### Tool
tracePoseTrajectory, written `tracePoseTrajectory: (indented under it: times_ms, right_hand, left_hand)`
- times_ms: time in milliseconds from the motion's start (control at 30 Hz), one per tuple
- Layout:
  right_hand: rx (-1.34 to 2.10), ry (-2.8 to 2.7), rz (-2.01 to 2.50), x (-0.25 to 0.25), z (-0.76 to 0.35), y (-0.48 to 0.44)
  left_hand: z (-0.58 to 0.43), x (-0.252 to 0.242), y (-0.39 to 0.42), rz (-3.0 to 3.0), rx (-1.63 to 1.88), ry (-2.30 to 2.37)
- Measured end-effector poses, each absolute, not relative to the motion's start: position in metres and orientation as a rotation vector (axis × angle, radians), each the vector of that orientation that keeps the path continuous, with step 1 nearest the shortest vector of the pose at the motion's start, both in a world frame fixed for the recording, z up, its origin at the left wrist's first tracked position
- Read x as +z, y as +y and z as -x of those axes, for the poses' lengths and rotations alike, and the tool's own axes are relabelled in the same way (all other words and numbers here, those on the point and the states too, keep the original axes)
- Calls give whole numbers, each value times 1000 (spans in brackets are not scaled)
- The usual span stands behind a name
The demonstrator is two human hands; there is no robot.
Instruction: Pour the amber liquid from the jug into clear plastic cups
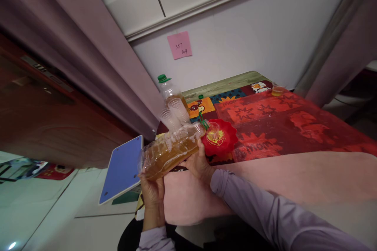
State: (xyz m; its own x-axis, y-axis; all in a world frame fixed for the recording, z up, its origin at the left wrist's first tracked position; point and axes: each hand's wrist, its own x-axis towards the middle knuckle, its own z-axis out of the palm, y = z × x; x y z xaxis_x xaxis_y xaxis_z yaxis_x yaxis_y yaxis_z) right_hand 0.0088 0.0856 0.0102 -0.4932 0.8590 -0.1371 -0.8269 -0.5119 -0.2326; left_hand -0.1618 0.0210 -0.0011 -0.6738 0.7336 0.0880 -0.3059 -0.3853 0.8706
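A large clear plastic bottle (pixel 169 151) of amber liquid lies tilted nearly level between my hands, its mouth towards the right. My left hand (pixel 151 190) supports the base, with fingers partly hidden behind it. Closer to the neck, my right hand (pixel 198 161) grips the bottle from below. The uncapped mouth, with a green ring at its neck, is at a small clear plastic cup (pixel 214 128). Some yellowish liquid shows around the cup. That cup stands on a red scalloped plate (pixel 229 143) with a gold heart design.
Behind the held bottle are stacked clear cups (pixel 178 110) and another bottle with a green cap (pixel 163 79). A loose green cap (pixel 200 97) lies on the patterned tablecloth (pixel 259 121). At the far right stands a cup with yellow liquid (pixel 277 91). A blue board (pixel 122 170) is left.
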Motion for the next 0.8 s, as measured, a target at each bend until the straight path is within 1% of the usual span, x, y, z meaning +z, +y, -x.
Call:
tracePoseTrajectory:
  times_ms: [800]
  right_hand:
    - [2099,-161,274,7,-8,86]
  left_hand:
    - [161,-1,23,-592,2119,1219]
